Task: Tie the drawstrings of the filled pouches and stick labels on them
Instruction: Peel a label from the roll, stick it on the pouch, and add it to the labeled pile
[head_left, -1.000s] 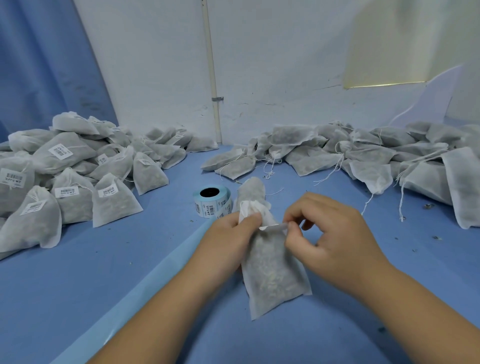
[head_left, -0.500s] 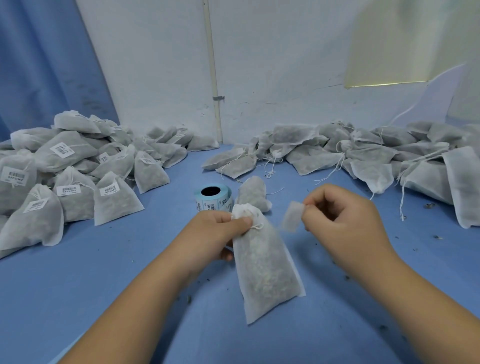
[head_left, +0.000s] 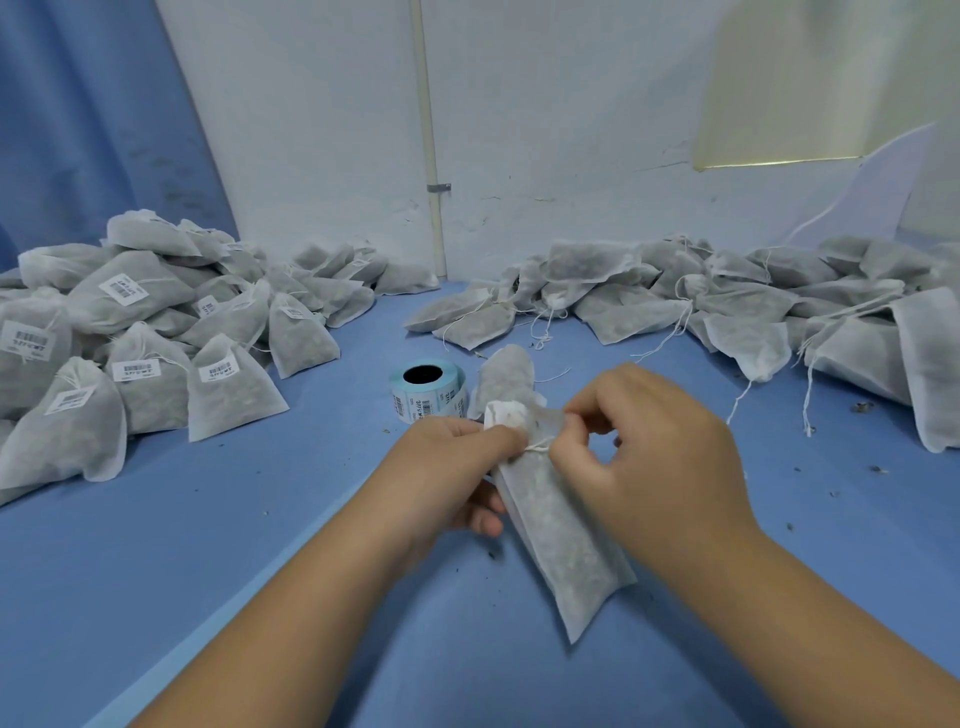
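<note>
While the pouch (head_left: 561, 535) slants btwn both hands, neck at 11 o'clock and bottom at 5, L hand (head_left: 447, 467) grips the neck from 9. R hand (head_left: 654, 457) pinches the string (head_left: 537, 446) there from 3. Label roll (head_left: 415, 400) sits just beyond L hand, approx 12, so L is nearer.

Blue table top (head_left: 208, 545), viewed from above. At left, heap of labelled pouches (head_left: 140, 332), filled, necks drawn shut, barcode stickers facing up. At right and along the far edge, heap of open-stringed pouches (head_left: 727, 306), filled, white drawstrings trailing loose onto the surface. Between the two heaps, roll of labels (head_left: 428, 387) resting on one flat face, core hole upward; just beside it to the right, single filled pouch (head_left: 506, 374). Dark crumbs (head_left: 860, 407) scattered over the bare blue, mostly toward the right. Paler blue band (head_left: 234, 613) running diagonally across the near left.
</note>
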